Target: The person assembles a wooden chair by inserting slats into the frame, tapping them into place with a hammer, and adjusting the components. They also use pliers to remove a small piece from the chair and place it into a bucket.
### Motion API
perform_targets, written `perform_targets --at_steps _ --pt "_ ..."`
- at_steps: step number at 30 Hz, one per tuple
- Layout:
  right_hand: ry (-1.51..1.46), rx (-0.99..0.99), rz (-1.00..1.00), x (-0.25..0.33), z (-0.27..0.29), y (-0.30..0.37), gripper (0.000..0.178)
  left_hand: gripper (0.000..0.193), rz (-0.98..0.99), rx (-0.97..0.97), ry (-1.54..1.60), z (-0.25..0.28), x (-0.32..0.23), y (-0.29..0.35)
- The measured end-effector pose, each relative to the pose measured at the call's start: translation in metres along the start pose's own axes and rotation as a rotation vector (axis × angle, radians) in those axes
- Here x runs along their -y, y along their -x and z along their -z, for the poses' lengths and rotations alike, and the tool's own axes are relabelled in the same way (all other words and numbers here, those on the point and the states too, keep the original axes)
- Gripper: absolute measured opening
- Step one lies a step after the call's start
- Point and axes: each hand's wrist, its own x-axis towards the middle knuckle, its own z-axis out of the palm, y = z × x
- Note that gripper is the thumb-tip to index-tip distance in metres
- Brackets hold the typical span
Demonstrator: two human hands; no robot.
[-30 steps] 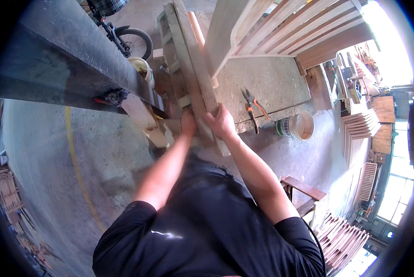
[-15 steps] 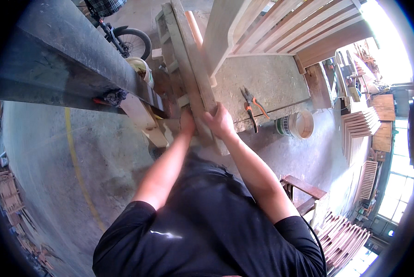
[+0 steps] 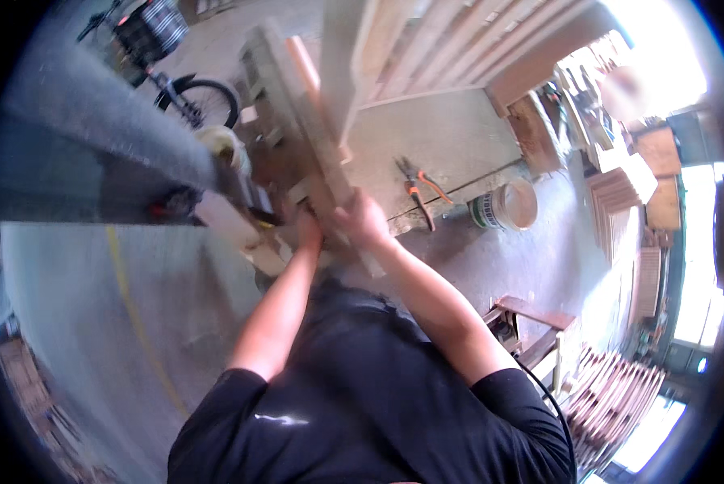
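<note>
A long wooden plank (image 3: 297, 117) with small blocks along its left side runs away from me at the left edge of the workbench (image 3: 443, 125). My left hand (image 3: 308, 230) is closed on the left side of its near end, fingers partly hidden. On the right side, my right hand (image 3: 364, 219) grips the same end, thumb over the top. Both hands are somewhat blurred. Pliers with orange and black handles (image 3: 414, 194) lie on the bench, right of my right hand. Beyond the plank stands a slatted wooden frame (image 3: 459, 48), its thick post close to the plank.
A white bucket (image 3: 515, 205) stands at the bench's near right side. Left of the plank are a large dark steel beam (image 3: 96, 129), another bucket (image 3: 226, 149) and a parked bicycle (image 3: 209, 101). Stacked wooden parts (image 3: 608, 395) are at the lower right.
The whole view has shifted, so the bench, frame and pliers appear farther left, and the picture is blurrier. Both hands keep their hold on the plank's near end.
</note>
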Motion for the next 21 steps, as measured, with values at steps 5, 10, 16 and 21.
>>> perform_targets --at_steps 5,10,16,21 --pt "-0.084 0.022 -0.014 -0.010 0.005 0.003 0.047 0.049 0.090 0.212 0.408 0.008 0.039 -0.012" --pt "-0.246 0.016 0.011 -0.032 0.004 0.025 0.052 0.048 0.377 0.458 0.300 0.040 -0.004 -0.003" --pt "-0.538 0.016 -0.065 -0.095 0.005 0.127 0.048 0.050 0.298 0.433 0.127 0.056 -0.055 -0.017" --pt "-0.537 -0.368 -0.275 -0.164 -0.079 0.240 0.049 0.052 0.639 0.675 0.390 0.037 -0.034 -0.072"
